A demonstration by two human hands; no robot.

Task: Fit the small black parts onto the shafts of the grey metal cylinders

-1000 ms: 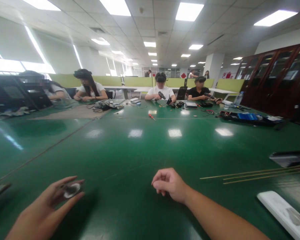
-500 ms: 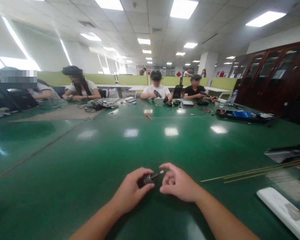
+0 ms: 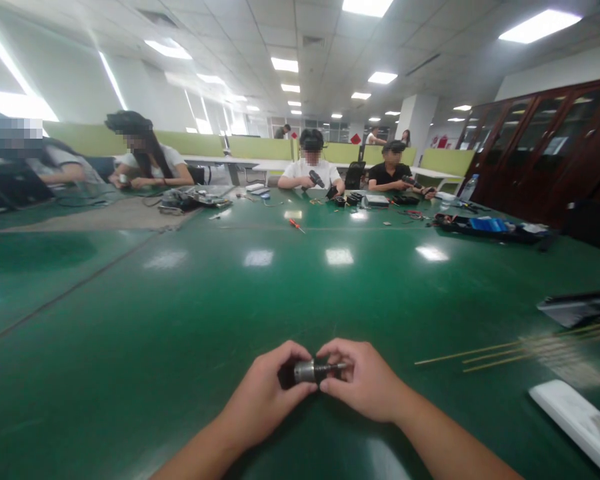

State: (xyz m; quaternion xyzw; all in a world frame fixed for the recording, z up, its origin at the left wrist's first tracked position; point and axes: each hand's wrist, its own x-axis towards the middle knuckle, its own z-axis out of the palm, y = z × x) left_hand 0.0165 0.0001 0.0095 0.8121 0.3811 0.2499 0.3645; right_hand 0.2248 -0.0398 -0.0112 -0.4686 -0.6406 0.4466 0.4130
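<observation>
My left hand (image 3: 263,393) grips the body of a small metal cylinder with a shaft, like a little motor (image 3: 306,371), just above the green table (image 3: 190,300). My right hand (image 3: 367,380) is closed in a pinch on the thin shaft sticking out of the motor's right end. Both hands meet over the table's near edge at the bottom middle of the view.
Thin wooden sticks (image 3: 505,350) lie to the right, with a white flat bar (image 3: 575,420) and a dark tray (image 3: 575,308) near them. A red screwdriver (image 3: 295,225) lies mid-table. Several people sit working along the far side among tools and cables.
My left hand came in from the far left with the motor to meet my right hand. The right hand's fingers have closed onto the shaft, and both hands sit slightly lower.
</observation>
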